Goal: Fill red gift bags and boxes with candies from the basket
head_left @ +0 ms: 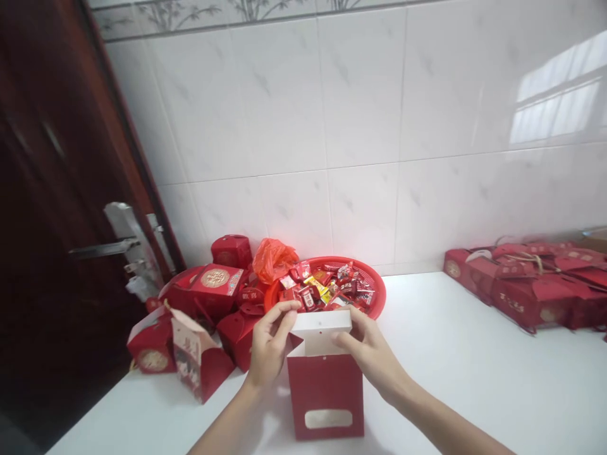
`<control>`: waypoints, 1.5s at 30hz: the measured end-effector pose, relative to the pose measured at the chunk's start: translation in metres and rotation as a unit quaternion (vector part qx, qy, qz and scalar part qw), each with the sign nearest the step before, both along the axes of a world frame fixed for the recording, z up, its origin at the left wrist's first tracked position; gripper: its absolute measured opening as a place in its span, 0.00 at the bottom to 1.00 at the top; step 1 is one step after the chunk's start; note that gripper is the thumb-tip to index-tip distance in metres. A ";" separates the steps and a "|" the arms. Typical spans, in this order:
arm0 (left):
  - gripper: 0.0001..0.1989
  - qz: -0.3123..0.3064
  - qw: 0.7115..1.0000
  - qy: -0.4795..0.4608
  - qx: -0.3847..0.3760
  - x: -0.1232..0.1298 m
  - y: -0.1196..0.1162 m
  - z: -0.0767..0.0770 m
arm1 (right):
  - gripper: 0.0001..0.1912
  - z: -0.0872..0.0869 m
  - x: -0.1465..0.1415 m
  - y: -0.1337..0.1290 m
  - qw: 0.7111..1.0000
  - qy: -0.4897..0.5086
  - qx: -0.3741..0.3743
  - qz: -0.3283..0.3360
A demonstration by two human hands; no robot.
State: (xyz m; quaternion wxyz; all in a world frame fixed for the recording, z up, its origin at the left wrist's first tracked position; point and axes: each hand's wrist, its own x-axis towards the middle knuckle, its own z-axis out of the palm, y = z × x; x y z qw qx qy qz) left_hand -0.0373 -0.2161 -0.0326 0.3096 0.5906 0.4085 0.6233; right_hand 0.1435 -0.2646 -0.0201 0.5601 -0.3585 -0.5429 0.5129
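Observation:
A red paper candy box (327, 395) stands upright in front of me on the white table, its top open and its pale inside showing. A pale oblong patch marks its front, near the bottom. My left hand (270, 344) pinches the upper left edge with thumb and fingers. At the upper right edge, my right hand (372, 351) grips the box, thumb over the opening and fingers behind the wall. Just behind the box is a round red plastic basket (379, 297) holding wrapped candies (327, 287).
Several red gift boxes (215, 284) are heaped at the left, beside an orange-red plastic bag (274, 259). More red boxes (526, 284) lie along the tiled wall (360, 95) at the right. A dark door (61, 189) with a metal handle borders the white table (455, 366) on the left.

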 end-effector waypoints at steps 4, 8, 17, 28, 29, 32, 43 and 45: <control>0.16 -0.021 1.000 0.003 -0.021 -0.003 -0.002 0.001 | 0.14 0.017 0.017 0.014 0.996 -0.016 0.067 -0.060; 0.16 -0.067 0.998 0.007 -0.004 -0.010 -0.003 0.002 | 0.14 0.032 0.039 0.048 0.991 0.025 0.068 -0.111; 0.15 -0.036 0.997 0.063 0.011 -0.024 0.023 -0.012 | 0.04 0.011 0.046 0.137 0.956 -0.273 0.043 -0.101; 0.11 0.094 0.945 0.225 0.219 -0.007 0.020 -0.033 | 0.11 0.011 0.009 0.181 0.776 -0.623 0.103 0.002; 0.11 0.091 0.943 0.229 0.225 -0.008 0.020 -0.033 | 0.13 0.008 0.005 0.182 0.768 -0.632 0.106 -0.003; 0.10 0.086 0.941 0.234 0.231 -0.009 0.020 -0.034 | 0.17 0.000 0.001 0.182 0.750 -0.651 0.114 -0.017; 0.13 -0.004 0.947 0.300 0.117 -0.018 0.024 -0.011 | 0.14 -0.004 0.004 0.181 0.729 -0.665 0.161 -0.019; 0.14 -0.061 0.930 0.357 0.062 -0.025 0.036 0.002 | 0.14 -0.005 0.003 0.181 0.722 -0.667 0.181 -0.018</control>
